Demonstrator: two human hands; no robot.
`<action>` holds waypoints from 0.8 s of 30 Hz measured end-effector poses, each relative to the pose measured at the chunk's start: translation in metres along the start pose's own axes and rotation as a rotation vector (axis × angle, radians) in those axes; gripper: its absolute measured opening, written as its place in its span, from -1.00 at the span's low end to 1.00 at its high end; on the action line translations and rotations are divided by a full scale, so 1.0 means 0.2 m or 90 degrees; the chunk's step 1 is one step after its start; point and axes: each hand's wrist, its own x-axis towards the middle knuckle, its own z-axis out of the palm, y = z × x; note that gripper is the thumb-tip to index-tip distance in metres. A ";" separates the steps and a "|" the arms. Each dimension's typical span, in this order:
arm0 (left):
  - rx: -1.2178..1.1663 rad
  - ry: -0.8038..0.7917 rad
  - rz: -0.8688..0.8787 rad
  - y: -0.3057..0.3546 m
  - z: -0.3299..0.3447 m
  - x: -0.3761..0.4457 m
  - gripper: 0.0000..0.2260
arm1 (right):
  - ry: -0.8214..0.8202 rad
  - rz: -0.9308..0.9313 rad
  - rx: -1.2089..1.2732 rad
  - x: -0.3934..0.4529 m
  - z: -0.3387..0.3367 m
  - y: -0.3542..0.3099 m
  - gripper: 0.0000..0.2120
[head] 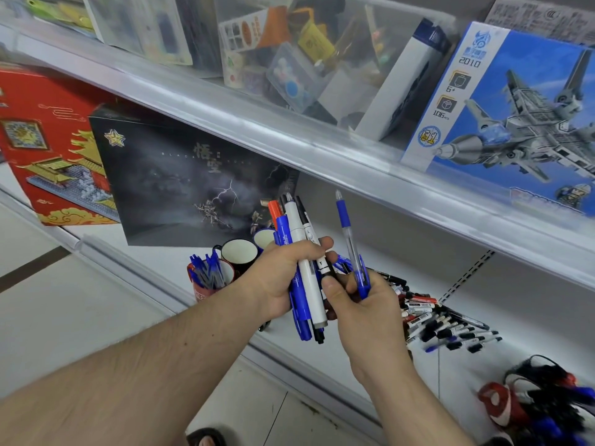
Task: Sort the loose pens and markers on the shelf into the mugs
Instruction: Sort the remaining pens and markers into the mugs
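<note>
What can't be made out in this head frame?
- Blue-rimmed mug: mostly hidden behind the left hand and its bundle of markers.
- Mugs at lower right: motion-blurred, cut by the frame edge.
- Loose pile of pens: labels too small to read.
- Right hand: hides the blue pen's lower end.

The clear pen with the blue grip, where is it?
The clear pen with the blue grip stands upright in the right hand, beside the left hand's marker bundle.

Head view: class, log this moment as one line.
left hand: grips marker bundle | right hand: holds blue pen upright | red mug: blue pens inside | shelf: loose pens remain
</note>
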 end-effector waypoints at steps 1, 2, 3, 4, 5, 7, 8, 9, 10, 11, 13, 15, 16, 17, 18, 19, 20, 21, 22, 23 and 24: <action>-0.004 0.007 -0.002 0.00 0.00 0.00 -0.83 | -0.001 -0.004 -0.014 0.00 -0.01 0.00 -0.65; -0.011 0.019 -0.003 -0.01 0.01 0.00 -0.83 | 0.001 -0.014 -0.030 -0.01 -0.02 0.01 -0.67; -0.018 0.033 -0.004 -0.01 0.01 0.01 -0.83 | 0.003 -0.029 -0.046 -0.01 -0.03 0.02 -0.69; -0.026 0.046 -0.005 -0.01 0.01 0.01 -0.84 | 0.006 -0.045 -0.058 -0.01 -0.04 0.02 -0.71; -0.032 0.058 -0.006 -0.02 0.02 0.01 -0.85 | 0.012 -0.054 -0.064 -0.01 -0.05 0.03 -0.69; -0.034 0.072 -0.005 -0.03 0.02 0.02 -0.87 | 0.028 -0.061 -0.063 -0.02 -0.05 0.04 -0.64; -0.034 0.074 -0.004 -0.03 0.02 0.02 -0.87 | 0.033 -0.055 -0.055 -0.02 -0.05 0.04 -0.65; -0.032 0.074 -0.003 -0.04 0.03 0.02 -0.87 | 0.041 -0.046 -0.046 -0.03 -0.06 0.04 -0.67; -0.030 0.071 -0.001 -0.05 0.04 0.03 -0.88 | 0.054 -0.039 -0.033 -0.03 -0.06 0.03 -0.69; -0.029 0.067 -0.001 -0.06 0.05 0.03 -0.88 | 0.069 -0.032 -0.015 -0.03 -0.07 0.03 -0.70; -0.026 0.059 -0.003 -0.08 0.07 0.04 -0.90 | 0.091 -0.011 0.016 -0.04 -0.08 0.01 -0.71; -0.019 0.055 -0.005 -0.11 0.09 0.06 -0.90 | 0.104 -0.003 0.006 -0.03 -0.10 0.02 -0.75; -0.016 0.050 -0.009 -0.13 0.10 0.07 -0.90 | 0.110 -0.011 -0.009 -0.03 -0.11 0.04 -0.79; -0.016 0.041 -0.015 -0.15 0.13 0.08 -0.89 | 0.116 -0.022 -0.022 -0.04 -0.13 0.04 -0.84; -0.016 0.031 -0.022 -0.18 0.15 0.09 -0.88 | 0.126 -0.031 -0.034 -0.04 -0.16 0.05 -0.89; -0.015 0.023 -0.032 -0.20 0.18 0.10 -0.88 | 0.142 -0.034 -0.048 -0.04 -0.20 0.05 -0.90; -0.010 0.018 -0.043 -0.22 0.21 0.11 -0.88 | 0.161 -0.035 -0.063 -0.05 -0.25 0.05 -0.90; -0.003 0.015 -0.052 -0.25 0.25 0.12 -0.89 | 0.181 -0.035 -0.073 -0.05 -0.31 0.05 -0.88; 0.005 0.018 -0.062 -0.27 0.29 0.13 -0.90 | 0.199 -0.035 -0.081 -0.05 -0.36 0.06 -0.86; 0.012 0.020 -0.072 -0.29 0.33 0.13 -0.90 | 0.212 -0.034 -0.082 -0.05 -0.41 0.06 -0.83; 0.016 0.020 -0.082 -0.32 0.37 0.13 -0.86 | 0.220 -0.032 -0.079 -0.06 -0.47 0.06 -0.80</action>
